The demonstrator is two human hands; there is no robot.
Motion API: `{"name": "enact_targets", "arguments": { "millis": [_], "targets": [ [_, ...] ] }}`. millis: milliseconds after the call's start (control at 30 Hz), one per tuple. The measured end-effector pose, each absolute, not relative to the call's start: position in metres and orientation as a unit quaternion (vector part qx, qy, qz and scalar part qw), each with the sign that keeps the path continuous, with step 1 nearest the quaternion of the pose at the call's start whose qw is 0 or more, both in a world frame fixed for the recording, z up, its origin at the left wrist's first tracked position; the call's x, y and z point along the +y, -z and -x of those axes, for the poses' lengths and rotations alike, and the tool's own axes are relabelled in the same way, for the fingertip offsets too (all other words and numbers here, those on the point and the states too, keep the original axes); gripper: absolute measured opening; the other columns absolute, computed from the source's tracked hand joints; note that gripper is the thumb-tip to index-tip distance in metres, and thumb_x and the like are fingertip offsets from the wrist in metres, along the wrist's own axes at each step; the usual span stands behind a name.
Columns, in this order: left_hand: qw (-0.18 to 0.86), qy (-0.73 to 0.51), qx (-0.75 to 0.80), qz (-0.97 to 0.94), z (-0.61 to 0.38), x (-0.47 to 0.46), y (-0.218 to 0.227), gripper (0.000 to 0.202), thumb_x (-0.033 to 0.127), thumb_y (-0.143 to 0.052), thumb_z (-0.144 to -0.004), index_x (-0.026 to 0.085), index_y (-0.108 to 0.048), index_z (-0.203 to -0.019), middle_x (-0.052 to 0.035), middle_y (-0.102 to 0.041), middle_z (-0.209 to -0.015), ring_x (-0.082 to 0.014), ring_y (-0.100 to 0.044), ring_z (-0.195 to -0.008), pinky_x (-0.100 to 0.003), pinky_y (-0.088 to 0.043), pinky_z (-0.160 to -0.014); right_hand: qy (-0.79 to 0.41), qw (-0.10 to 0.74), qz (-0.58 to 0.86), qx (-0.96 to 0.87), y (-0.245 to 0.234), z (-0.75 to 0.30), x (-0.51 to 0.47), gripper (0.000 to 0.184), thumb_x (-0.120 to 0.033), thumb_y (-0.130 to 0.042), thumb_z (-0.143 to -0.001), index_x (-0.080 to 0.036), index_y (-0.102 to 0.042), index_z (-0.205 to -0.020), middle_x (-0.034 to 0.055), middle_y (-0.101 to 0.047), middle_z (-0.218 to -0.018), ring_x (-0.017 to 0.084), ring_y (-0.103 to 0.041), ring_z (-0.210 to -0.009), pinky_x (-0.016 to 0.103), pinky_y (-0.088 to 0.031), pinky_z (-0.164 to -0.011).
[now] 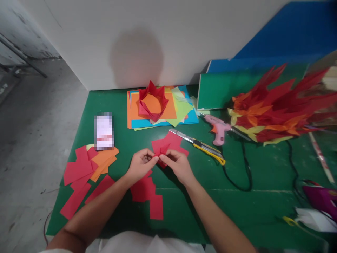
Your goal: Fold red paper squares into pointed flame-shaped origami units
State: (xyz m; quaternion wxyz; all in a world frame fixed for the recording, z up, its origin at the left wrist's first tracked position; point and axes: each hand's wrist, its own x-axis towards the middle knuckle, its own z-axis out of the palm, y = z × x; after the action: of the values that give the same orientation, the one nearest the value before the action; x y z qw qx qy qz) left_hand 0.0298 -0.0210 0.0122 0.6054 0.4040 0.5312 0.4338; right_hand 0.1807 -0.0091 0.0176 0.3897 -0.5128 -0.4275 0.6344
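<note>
- Logging from my remote feed, largest first: the green table. Its near edge runs under the forearms and its left edge drops to bare floor.
- Paper flame bundle, red, orange and yellow, crowds the right rear. There is little room to move on that side.
- Stack of coloured sheets sits at the back centre against the wall, with a red crown-shaped fold on top of it.
- Loose red squares are scattered front left, and more lie just below the wrists.
- Glue gun and utility knife lie just to the right of the hands. The black cable loops towards me.
- Phone lies left of centre, well apart from the work.
- Left hand and right hand meet at mid-table, fingertips closed together, both pinching one piece.
- Small red folded piece is held between the two hands, just above a flat red sheet.
- I judge the step in hand to be creasing a fold. The next move calls for a firm press along the edge. The open green patch front right gives clearance, and the knife blade is the one hazard nearby.
</note>
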Motion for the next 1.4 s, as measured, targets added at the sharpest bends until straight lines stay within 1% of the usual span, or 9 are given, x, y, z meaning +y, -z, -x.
{"name": "enact_targets", "arguments": {
  "millis": [167, 267, 400, 633, 767, 1000, 1167, 1267, 1400],
  "targets": [
    [0.604, -0.428, 0.52, -0.426, -0.029, -0.022, -0.015, 0.039, 0.048, -0.073, -0.066, 0.015, -0.053, -0.063, 0.0051, -0.049, -0.052, -0.0044, -0.042, -0.043, -0.018, -0.034, -0.043, -0.639, 0.389, 0.504, -0.431, -0.019, -0.18, -0.012, 0.035, -0.045, -0.074, -0.066, -0.018, -0.054, -0.06, -0.0033, -0.054, -0.056, 0.01, -0.046, -0.054, 0.024, -0.037, -0.055],
    [0.598, -0.443, 0.509, -0.434, -0.029, -0.022, -0.015, 0.039, 0.047, -0.073, -0.067, 0.014, -0.053, -0.061, 0.0039, -0.051, -0.055, -0.0045, -0.044, -0.046, -0.017, -0.036, -0.044, -0.65, 0.385, 0.492, -0.432, -0.02, -0.182, -0.011, 0.034, -0.043, -0.075, -0.067, -0.018, -0.054, -0.059, -0.0035, -0.054, -0.056, 0.01, -0.047, -0.054, 0.023, -0.037, -0.055],
    [0.588, -0.46, 0.494, -0.445, -0.028, -0.022, -0.011, 0.036, 0.043, -0.072, -0.07, 0.015, -0.051, -0.061, 0.0036, -0.05, -0.057, -0.0055, -0.044, -0.049, -0.018, -0.036, -0.047, -0.671, 0.376, 0.466, -0.438, -0.022, -0.183, -0.01, 0.029, -0.043, -0.074, -0.068, -0.018, -0.059, -0.063, -0.0021, -0.058, -0.062, 0.011, -0.05, -0.058, 0.024, -0.041, -0.059],
    [0.476, -0.426, 0.522, -0.565, -0.025, -0.026, -0.006, 0.02, 0.027, -0.063, -0.076, 0.015, -0.053, -0.063, 0.0035, -0.048, -0.063, -0.004, -0.037, -0.048, -0.017, -0.03, -0.045, -0.612, 0.378, 0.495, -0.487, -0.019, -0.182, -0.011, 0.03, -0.044, -0.072, -0.069, -0.017, -0.061, -0.062, -0.0019, -0.057, -0.058, 0.011, -0.049, -0.057, 0.025, -0.041, -0.058],
    [0.473, -0.41, 0.542, -0.56, -0.026, -0.025, -0.006, 0.024, 0.033, -0.065, -0.075, 0.015, -0.056, -0.062, 0.0045, -0.047, -0.057, -0.0043, -0.037, -0.045, -0.017, -0.03, -0.044, -0.584, 0.373, 0.52, -0.5, -0.014, -0.184, -0.011, 0.032, -0.047, -0.07, -0.071, -0.016, -0.063, -0.065, -0.0003, -0.059, -0.06, 0.012, -0.05, -0.057, 0.026, -0.042, -0.057],
    [0.582, -0.36, 0.528, -0.502, -0.023, -0.022, -0.012, 0.033, 0.047, -0.068, -0.072, 0.014, -0.064, -0.069, 0.001, -0.057, -0.057, -0.006, -0.048, -0.043, -0.018, -0.036, -0.041, -0.592, 0.396, 0.497, -0.497, -0.011, -0.187, -0.008, 0.027, -0.045, -0.071, -0.07, -0.018, -0.067, -0.067, 0.0004, -0.063, -0.063, 0.013, -0.053, -0.059, 0.027, -0.043, -0.059],
    [0.634, -0.355, 0.529, -0.438, -0.023, -0.022, -0.015, 0.044, 0.057, -0.066, -0.071, 0.014, -0.061, -0.064, 0.0014, -0.056, -0.052, -0.004, -0.045, -0.037, -0.015, -0.032, -0.035, -0.626, 0.392, 0.488, -0.465, -0.014, -0.186, -0.007, 0.03, -0.045, -0.073, -0.068, -0.018, -0.063, -0.061, -0.0014, -0.061, -0.059, 0.011, -0.051, -0.056, 0.025, -0.041, -0.057],
    [0.635, -0.35, 0.544, -0.422, -0.023, -0.022, -0.015, 0.043, 0.057, -0.065, -0.071, 0.013, -0.063, -0.067, 0.0022, -0.055, -0.049, -0.0034, -0.043, -0.035, -0.014, -0.031, -0.034, -0.637, 0.394, 0.485, -0.452, -0.014, -0.185, -0.008, 0.034, -0.049, -0.072, -0.068, -0.018, -0.061, -0.06, -0.0012, -0.061, -0.059, 0.011, -0.051, -0.056, 0.025, -0.041, -0.057],
    [0.645, -0.335, 0.536, -0.43, -0.025, -0.023, -0.017, 0.04, 0.053, -0.066, -0.072, 0.013, -0.065, -0.075, 0.002, -0.058, -0.051, -0.0035, -0.044, -0.034, -0.014, -0.032, -0.034, -0.6, 0.414, 0.517, -0.449, -0.013, -0.185, -0.008, 0.032, -0.045, -0.074, -0.067, -0.018, -0.061, -0.057, -0.0028, -0.057, -0.053, 0.01, -0.048, -0.052, 0.024, -0.039, -0.054]
  ]
}}
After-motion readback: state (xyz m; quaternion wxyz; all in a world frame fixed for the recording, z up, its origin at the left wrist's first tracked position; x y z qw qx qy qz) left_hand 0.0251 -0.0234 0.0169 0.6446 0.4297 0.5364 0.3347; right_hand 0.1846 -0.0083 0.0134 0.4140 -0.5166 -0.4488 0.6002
